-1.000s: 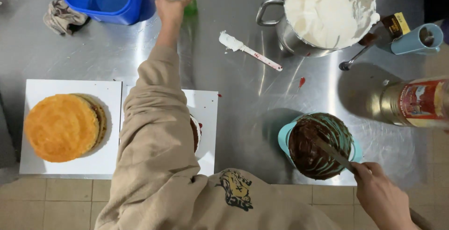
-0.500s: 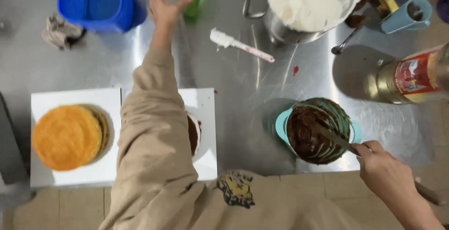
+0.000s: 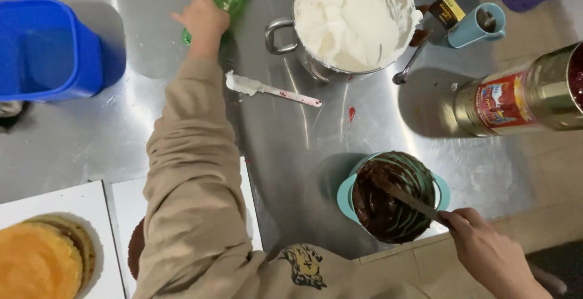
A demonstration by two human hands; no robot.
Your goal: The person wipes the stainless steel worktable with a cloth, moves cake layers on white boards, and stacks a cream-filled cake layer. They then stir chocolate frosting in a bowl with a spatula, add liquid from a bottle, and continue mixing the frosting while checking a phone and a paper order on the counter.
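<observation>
1. the teal bowl [image 3: 348, 197] of dark chocolate mixture sits near the front edge of the steel worktop [image 3: 291, 147]; all positions below are given relative to it.
2. the right hand [image 3: 489, 253], just right of and nearer than the bowl, is closed around the handle of a knife [image 3: 408, 200]. the blade reaches into the mixture at a slant, which suits stirring or scooping.
3. the left hand [image 3: 202, 19], far beyond and left of the bowl at full arm's stretch, lies on a green plastic bottle [image 3: 226, 0] lying on its side. fingers rest over it; a firm grip cannot be confirmed.
4. a white spatula [image 3: 267, 90], smeared, lies flat between bowl and bottle, apparently set aside within reach.
5. directly beyond the bowl stands a large metal pot [image 3: 279, 36] of white cream [image 3: 349, 19], with a spoon [image 3: 408, 67] beside it.
6. beyond and right of the bowl: a light blue cup [image 3: 477, 28] and a tall metallic tin [image 3: 516, 95] lying on its side.
7. left of the bowl, on white boards [image 3: 67, 205], a golden sponge layer [image 3: 36, 262] sits ready; a darker layer is mostly hidden under the sleeve.
8. a blue tub [image 3: 51, 47] stands far left and beyond.
9. the worktop shows small red spots and smears. pale floor tiles [image 3: 540, 220] show to the right of the bowl.
</observation>
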